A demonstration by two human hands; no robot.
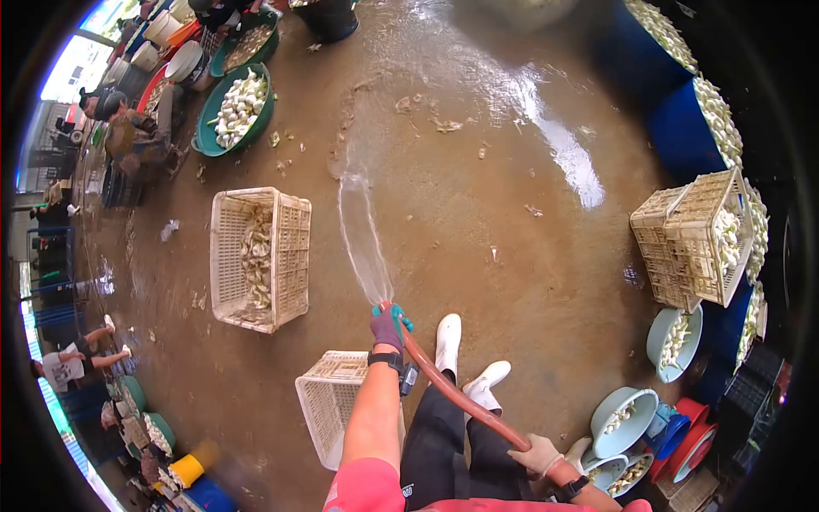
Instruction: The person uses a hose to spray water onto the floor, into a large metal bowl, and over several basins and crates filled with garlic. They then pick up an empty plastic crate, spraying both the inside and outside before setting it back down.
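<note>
**Hose held in 2 hands, water fanned over wet concrete floor**

The red hose (465,399) is gripped at 2 places. The left hand (388,328), in a purple and teal glove, is closed round the nozzle end, seemingly pinching it so the water spray (363,239) is flattened into a fan thrown forward of the hand. The right hand (537,454), in a pale glove, is closed round the hose further back, near the body; the slack is judged to be steadied there so the front hand can aim.

White boots (461,363) are seen just beyond the right hand, between the 2 hands.

Just left of the left forearm an empty cream crate (328,405) is stood on the floor. Ahead and to the left of the left hand, a second cream crate (260,256) holds white peeled pieces; their exact kind cannot be told. Far ahead-left, a green tub (235,111) of white produce is set beside a seated person (128,128).

To the right of the right hand, stacked crates (695,239) and pale blue basins (670,337) hold more white produce.

Floor (478,171): brown concrete, wet, glare-streaked, scattered with scraps. The space appears open-sided, with daylight at far left.
</note>
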